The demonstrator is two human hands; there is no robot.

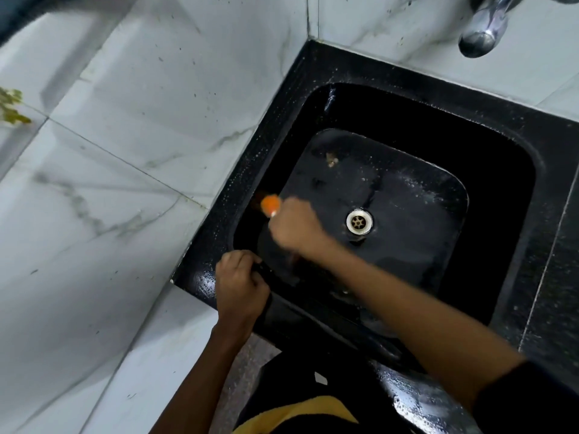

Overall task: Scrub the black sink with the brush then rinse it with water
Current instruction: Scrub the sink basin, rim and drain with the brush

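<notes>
around us we see white marble-look wall tiles (pixel 131 158) with grey veins and dark specks, meeting in a corner at the top. a black speckled countertop (pixel 551 233) runs off to the right, wet with small droplets along its edges. a bit of green and yellow foliage (pixel 11 108) pokes in at the left edge. at the bottom we see a yellow cloth (pixel 300 413) against dark clothing (pixel 297 371), with a small white scrap (pixel 320 378) lying on it. a strip of speckled grey floor (pixel 241 371) shows below the counter's front edge.
</notes>
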